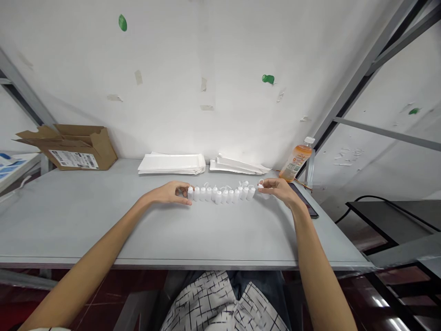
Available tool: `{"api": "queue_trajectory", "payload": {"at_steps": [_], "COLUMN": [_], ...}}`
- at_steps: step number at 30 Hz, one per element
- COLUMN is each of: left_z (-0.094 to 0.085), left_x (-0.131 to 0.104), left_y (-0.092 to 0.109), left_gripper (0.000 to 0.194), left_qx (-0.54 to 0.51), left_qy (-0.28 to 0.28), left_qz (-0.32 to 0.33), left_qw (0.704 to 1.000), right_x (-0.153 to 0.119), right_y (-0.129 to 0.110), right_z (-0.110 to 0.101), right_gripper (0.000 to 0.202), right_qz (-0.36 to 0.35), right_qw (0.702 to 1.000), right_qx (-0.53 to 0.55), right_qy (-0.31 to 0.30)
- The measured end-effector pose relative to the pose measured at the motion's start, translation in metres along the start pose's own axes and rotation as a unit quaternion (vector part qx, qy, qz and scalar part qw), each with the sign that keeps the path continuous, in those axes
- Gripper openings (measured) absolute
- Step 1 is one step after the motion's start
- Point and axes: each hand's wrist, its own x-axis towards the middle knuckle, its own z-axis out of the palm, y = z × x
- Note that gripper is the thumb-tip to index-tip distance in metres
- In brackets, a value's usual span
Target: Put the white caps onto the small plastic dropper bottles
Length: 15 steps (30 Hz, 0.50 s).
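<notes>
Several small white bottle-like pieces (225,196) with thin white loops on top stand in a row on the grey table (206,234). At the row's left end, my left hand (177,193) has its thumb and fingers apart, with the fingertips beside the end piece. My right hand (275,188) is closed at the right end, pinching a white piece (261,187) by its upper part. Another white piece shows partly beneath my right fingers.
Along the wall lie two white stacks of flat packets (172,163), (237,164). An open cardboard box (76,149) stands back left. At the right are an orange drink bottle (296,159) and a dark phone-like device (306,202), partly behind my right hand.
</notes>
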Motion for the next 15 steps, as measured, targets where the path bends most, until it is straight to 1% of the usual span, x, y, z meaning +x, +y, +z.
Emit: {"api": "queue_trajectory", "payload": {"at_steps": [7,11,15], "left_z": [-0.0004,-0.0003,-0.0003], "left_x": [-0.0008,-0.001,-0.0012], "left_y": [0.0019,0.0029,0.0037], "left_gripper": [0.049,0.046,0.046], "left_qx": [0.002,-0.003,-0.003], "left_qy": [-0.006,-0.005,-0.006], "left_qz": [0.007,0.01,0.013], "left_qw": [1.0,1.0,1.0], "right_x": [-0.0031,-0.0054,-0.0045], "right_y": [-0.0051,-0.009,-0.0077], "right_z": [0.001,0.0026,0.0028], "right_gripper": [0.036,0.035,0.036], "right_qz": [0.005,0.026,0.036], "right_qw": [0.997,0.994,0.992], "right_qx": [0.018,0.025,0.03], "right_qy": [-0.08,-0.103,-0.115]}}
